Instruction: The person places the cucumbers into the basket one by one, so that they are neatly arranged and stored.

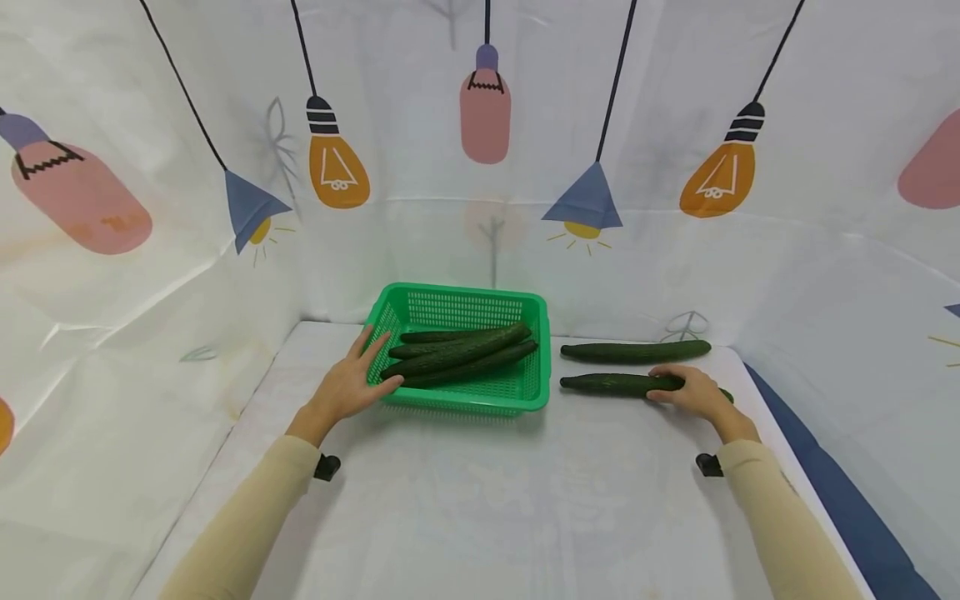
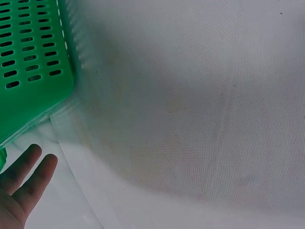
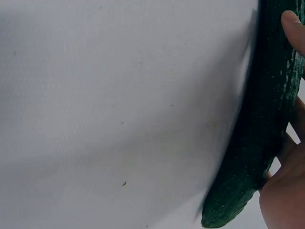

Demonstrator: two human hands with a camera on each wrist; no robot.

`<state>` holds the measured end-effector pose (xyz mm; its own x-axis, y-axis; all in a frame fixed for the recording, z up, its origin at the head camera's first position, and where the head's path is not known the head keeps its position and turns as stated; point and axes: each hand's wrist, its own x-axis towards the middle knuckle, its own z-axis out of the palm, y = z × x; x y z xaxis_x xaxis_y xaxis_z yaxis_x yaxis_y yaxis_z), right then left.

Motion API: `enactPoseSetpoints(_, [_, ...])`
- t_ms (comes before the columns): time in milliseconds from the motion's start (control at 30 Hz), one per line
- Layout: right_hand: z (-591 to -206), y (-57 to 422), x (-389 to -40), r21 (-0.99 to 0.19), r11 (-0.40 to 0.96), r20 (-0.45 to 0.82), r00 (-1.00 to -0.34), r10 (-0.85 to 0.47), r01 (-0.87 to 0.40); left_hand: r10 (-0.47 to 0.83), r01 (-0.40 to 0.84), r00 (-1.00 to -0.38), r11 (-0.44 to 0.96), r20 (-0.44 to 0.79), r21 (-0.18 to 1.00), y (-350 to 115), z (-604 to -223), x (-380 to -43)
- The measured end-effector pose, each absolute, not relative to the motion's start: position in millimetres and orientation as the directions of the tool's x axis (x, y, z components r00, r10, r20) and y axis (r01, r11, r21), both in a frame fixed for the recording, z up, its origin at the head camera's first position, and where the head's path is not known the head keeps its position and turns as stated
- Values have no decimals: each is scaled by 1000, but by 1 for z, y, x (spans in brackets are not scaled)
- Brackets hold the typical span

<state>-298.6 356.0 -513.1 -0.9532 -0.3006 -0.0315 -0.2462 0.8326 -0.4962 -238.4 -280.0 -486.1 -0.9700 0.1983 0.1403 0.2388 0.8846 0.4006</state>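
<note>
A green plastic basket with slotted walls stands at the back of the table, and several long dark-green cucumbers lie in it. My left hand is at the basket's left side, fingers spread and straight, thumb over the front left corner. In the left wrist view two straight fingers show below the basket wall. To the right of the basket, my right hand grips a cucumber near its right end, fingers over the far side and thumb on the near side. The right wrist view shows this cucumber close up.
Another cucumber lies behind the held one, roughly parallel to it. A white cloth covers the table. Behind it hangs a pale curtain printed with lamps. Blue fabric shows past the table's right edge.
</note>
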Motion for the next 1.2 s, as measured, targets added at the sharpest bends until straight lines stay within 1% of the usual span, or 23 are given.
enactPoseSetpoints(200, [-508,359,-299,-501,831,-67,-947,-314,-241,199,239,-970,886,140,398,-280,-486,-241])
enactPoseSetpoints(433, [-500,365,-297,-512,821,-35,-948,-316,-254,191,236,-970,878,148,416,-281,-486,-242])
enactPoseSetpoints(633, [-500,367,-296,-531,821,-69,-955,-288,-209,193,237,-970,881,145,410,-281,-485,-242])
enactPoseSetpoints(800, [-500,365,-294,-555,809,-65,-959,-275,-195,200,242,-969,879,143,411,-281,-485,-241])
enactPoseSetpoints(1033, [-490,361,-290,-516,835,-62,-964,-258,-191,205,248,-968,881,147,404,-283,-486,-239])
enactPoseSetpoints(1200, [-482,355,-290,-530,826,-56,-965,-257,-190,208,248,-968,879,140,407,-282,-485,-238])
